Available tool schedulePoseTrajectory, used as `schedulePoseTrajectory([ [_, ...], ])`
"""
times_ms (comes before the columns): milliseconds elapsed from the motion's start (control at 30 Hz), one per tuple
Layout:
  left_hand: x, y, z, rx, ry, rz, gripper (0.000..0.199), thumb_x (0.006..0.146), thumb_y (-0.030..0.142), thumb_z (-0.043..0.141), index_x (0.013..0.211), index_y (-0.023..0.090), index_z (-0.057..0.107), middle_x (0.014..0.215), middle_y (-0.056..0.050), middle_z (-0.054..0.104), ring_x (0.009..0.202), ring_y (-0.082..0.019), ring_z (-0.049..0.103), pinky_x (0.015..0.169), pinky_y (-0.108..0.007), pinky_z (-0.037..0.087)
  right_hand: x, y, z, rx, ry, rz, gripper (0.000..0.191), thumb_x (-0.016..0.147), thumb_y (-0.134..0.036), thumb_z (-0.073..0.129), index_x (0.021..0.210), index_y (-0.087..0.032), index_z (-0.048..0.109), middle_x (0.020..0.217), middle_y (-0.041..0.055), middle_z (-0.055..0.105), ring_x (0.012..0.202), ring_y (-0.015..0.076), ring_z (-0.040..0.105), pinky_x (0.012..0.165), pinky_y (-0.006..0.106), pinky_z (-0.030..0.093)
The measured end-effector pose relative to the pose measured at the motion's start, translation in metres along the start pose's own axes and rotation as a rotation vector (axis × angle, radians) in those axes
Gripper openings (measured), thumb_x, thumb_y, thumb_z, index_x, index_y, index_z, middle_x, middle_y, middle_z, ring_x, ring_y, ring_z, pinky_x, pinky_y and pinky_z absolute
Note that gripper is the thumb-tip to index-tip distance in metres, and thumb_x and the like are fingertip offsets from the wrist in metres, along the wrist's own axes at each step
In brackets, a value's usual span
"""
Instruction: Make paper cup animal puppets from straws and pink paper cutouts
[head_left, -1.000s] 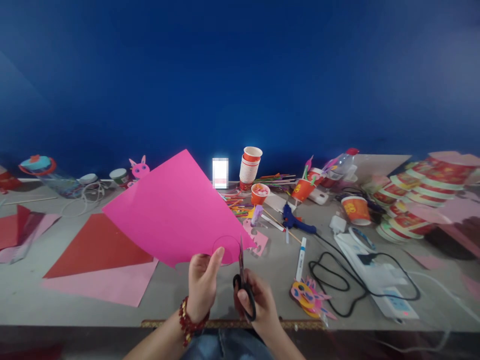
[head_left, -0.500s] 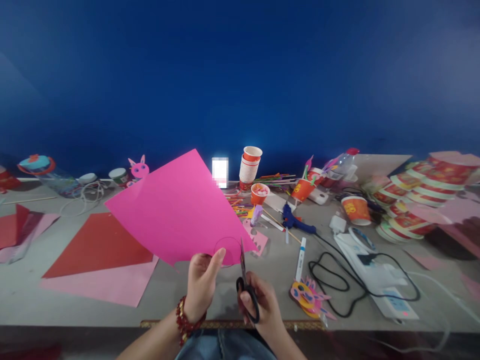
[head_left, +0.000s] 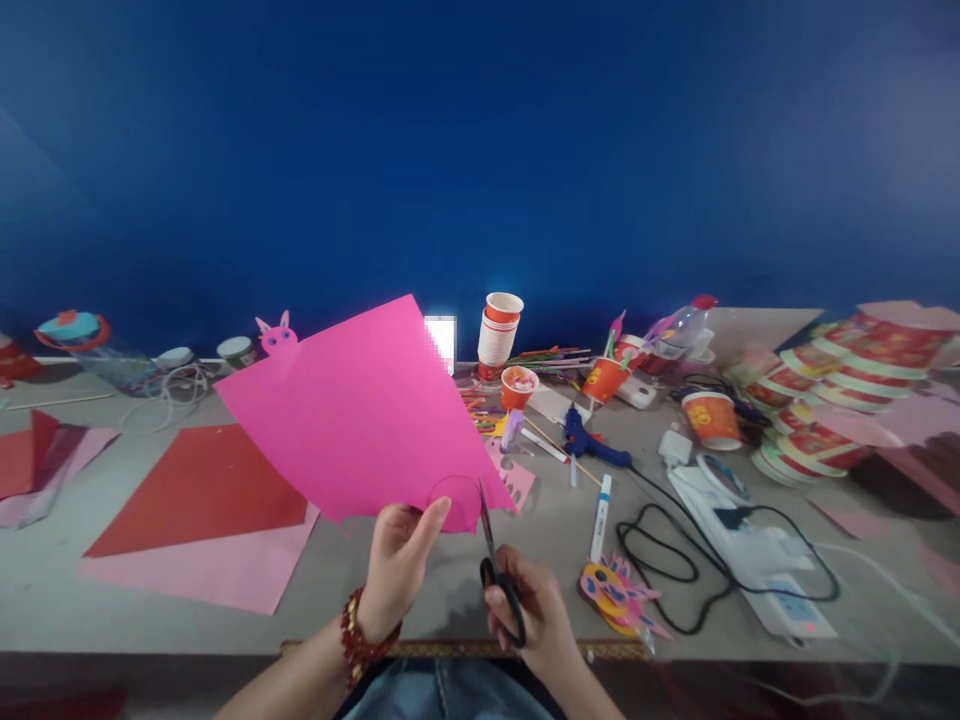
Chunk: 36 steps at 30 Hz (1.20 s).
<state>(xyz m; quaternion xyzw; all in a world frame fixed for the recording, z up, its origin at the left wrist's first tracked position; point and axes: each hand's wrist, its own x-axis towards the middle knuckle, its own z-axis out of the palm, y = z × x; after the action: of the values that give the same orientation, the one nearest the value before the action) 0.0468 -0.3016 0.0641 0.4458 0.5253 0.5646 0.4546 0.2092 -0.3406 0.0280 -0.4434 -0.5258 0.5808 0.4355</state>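
Observation:
A large bright pink sheet (head_left: 367,420) is pinched in my left hand (head_left: 403,560), thumb on top at its lower edge, beside a circle outline drawn on it. My right hand (head_left: 531,605) grips black-handled scissors (head_left: 489,540), with fingers through the loops. The blades point up and meet the sheet just right of the drawn circle; they look nearly closed. Below the circle the sheet's lower edge is cut unevenly. A red beaded bracelet is on my left wrist.
Red paper (head_left: 202,490) lies over light pink paper (head_left: 210,570) at left. Right of the scissors are a marker (head_left: 601,520), a pink-and-yellow paper figure (head_left: 619,595), a blue glue gun (head_left: 592,440), a black cable and a power strip (head_left: 750,560). Stacked cups (head_left: 499,335) stand behind.
The pink sheet has turned slightly clockwise, its top corner shifting right. My left wrist has moved a little left, and my right hand with the scissors has moved slightly right.

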Motion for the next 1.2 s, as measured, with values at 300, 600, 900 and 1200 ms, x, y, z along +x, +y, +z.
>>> schedulePoseTrajectory([
  [300, 0.001, 0.006, -0.003, 0.053, -0.023, 0.005, 0.052, 0.079, 0.055, 0.069, 0.047, 0.016, 0.053, 0.048, 0.003, 0.040, 0.048, -0.009, 0.035, 0.045, -0.021, 0.030, -0.002, -0.002, -0.005, -0.025, -0.006, -0.026, 0.055, 0.077, -0.073, 0.060, 0.066, -0.022, 0.042, 0.043, -0.0038, 0.049, 0.032, 0.0072, 0.040, 0.032, 0.017, 0.026],
  [600, 0.008, 0.012, -0.008, 0.083, -0.134, 0.000, 0.051, 0.084, 0.051, 0.065, 0.050, 0.015, 0.049, 0.052, 0.004, 0.035, 0.052, -0.008, 0.028, 0.049, -0.021, 0.028, -0.002, 0.012, -0.015, -0.047, -0.020, -0.031, 0.049, 0.080, -0.065, 0.062, 0.067, -0.023, 0.042, 0.044, -0.0056, 0.047, 0.032, 0.0069, 0.037, 0.033, 0.018, 0.027],
  [900, 0.011, 0.011, -0.014, 0.109, -0.216, -0.030, 0.056, 0.085, 0.053, 0.063, 0.050, 0.018, 0.037, 0.055, 0.005, 0.024, 0.053, -0.007, 0.021, 0.047, -0.022, 0.020, -0.002, -0.003, -0.022, -0.139, -0.047, 0.009, 0.052, 0.079, -0.069, 0.060, 0.064, -0.023, 0.039, 0.044, -0.0060, 0.044, 0.036, 0.0077, 0.037, 0.036, 0.020, 0.027],
  [1200, 0.016, 0.022, -0.019, 0.217, -0.304, -0.013, 0.058, 0.086, 0.055, 0.057, 0.052, 0.021, 0.025, 0.056, 0.005, 0.016, 0.053, -0.007, 0.014, 0.047, -0.024, 0.012, 0.000, -0.012, -0.023, -0.162, -0.067, 0.060, 0.060, 0.073, -0.079, 0.058, 0.062, -0.024, 0.038, 0.044, -0.0062, 0.041, 0.037, 0.0078, 0.039, 0.037, 0.020, 0.027],
])
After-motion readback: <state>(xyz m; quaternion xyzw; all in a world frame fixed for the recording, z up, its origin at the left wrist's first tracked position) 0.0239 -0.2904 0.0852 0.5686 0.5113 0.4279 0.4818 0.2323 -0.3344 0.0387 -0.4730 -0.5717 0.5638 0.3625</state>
